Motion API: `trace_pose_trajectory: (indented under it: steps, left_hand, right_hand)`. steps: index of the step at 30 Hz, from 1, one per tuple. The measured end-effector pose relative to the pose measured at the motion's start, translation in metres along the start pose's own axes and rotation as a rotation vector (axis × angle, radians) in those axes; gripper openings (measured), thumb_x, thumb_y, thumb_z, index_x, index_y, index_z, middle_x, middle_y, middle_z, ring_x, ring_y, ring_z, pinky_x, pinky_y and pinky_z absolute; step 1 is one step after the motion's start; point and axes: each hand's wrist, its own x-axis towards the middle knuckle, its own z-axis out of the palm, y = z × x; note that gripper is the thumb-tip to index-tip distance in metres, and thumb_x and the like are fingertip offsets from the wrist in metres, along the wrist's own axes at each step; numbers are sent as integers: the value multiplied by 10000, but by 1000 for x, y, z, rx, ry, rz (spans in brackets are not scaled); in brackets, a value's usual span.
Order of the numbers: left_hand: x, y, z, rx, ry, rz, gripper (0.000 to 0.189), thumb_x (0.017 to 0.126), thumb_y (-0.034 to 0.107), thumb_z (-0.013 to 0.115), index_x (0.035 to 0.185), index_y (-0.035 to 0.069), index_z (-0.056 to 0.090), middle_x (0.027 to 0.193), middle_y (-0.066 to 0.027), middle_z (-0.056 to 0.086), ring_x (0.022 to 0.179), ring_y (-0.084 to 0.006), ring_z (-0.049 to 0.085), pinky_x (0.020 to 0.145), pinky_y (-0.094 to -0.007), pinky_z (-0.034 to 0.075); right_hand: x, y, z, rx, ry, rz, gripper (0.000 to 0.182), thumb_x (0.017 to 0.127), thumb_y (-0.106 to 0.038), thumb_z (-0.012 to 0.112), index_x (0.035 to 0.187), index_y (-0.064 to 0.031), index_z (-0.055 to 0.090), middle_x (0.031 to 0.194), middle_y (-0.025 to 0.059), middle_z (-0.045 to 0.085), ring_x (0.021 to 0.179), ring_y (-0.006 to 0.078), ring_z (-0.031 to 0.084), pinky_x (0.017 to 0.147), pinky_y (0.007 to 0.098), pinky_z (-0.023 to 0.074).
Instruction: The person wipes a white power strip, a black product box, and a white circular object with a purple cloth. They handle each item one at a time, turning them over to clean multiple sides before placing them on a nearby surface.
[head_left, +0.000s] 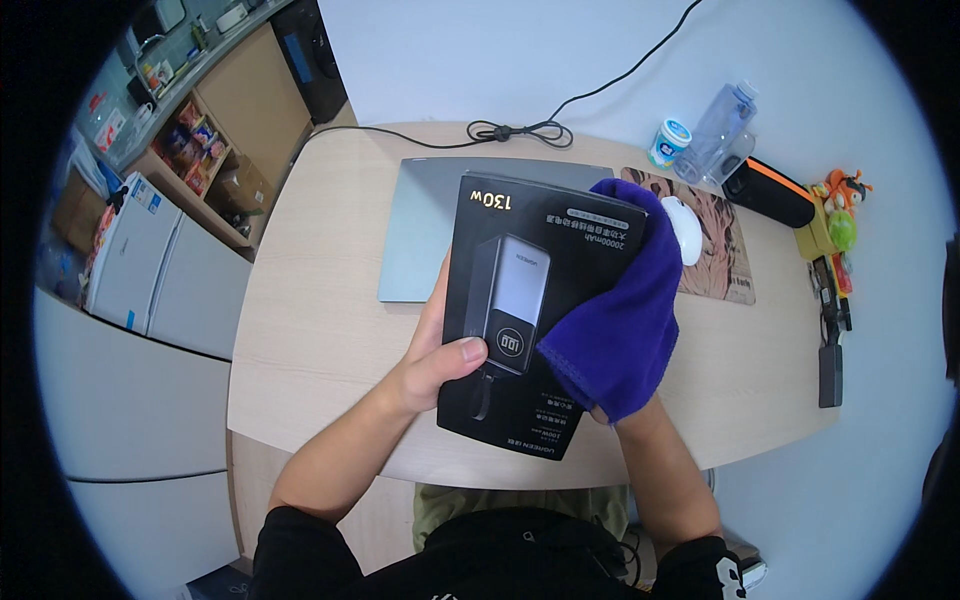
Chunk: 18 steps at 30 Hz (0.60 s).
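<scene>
My left hand (442, 367) grips a black UGREEN power bank box (577, 292) by its left side, thumb on the front and fingers behind. The box is held up over the table, its printing upside down to me, with a picture of a power bank on its front. A purple cloth (630, 330) drapes over the box's right side and covers nearly all of my right hand (601, 415). Through the cloth, that hand appears to hold the box's right edge; its fingers are hidden. Behind the box a closed grey laptop (420, 225) lies on the table.
On the wooden table (315, 315) are a patterned mouse pad (720, 262), a white mouse (684, 231), a clear bottle (716, 131), a small jar (669, 142), a black-and-orange case (769, 191) and a coiled black cable (502, 133). White refrigerators (142, 390) stand at the left.
</scene>
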Motion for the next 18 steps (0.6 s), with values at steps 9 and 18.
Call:
trace_pose_trajectory:
  steps: [9,18]
  left_hand:
    - [-1,-1,0,-20,-4,-14,1009,664,341,614,1442,51,41,1379,-155,284,1267,-248,319,1035,-354,267]
    - [0,-2,1,-7,1,25,958,716,357,589,1444,49,47,1397,-145,275,1267,-222,326,1033,-331,269]
  right_hand:
    - [1,0,0,6,13,3,462,744,-204,666,1158,-43,538,1156,142,527,1097,323,481,952,420,363]
    - [2,1,1,-22,-36,-4,474,744,-195,668,1170,-40,531,1162,145,522,1098,322,481,956,410,365]
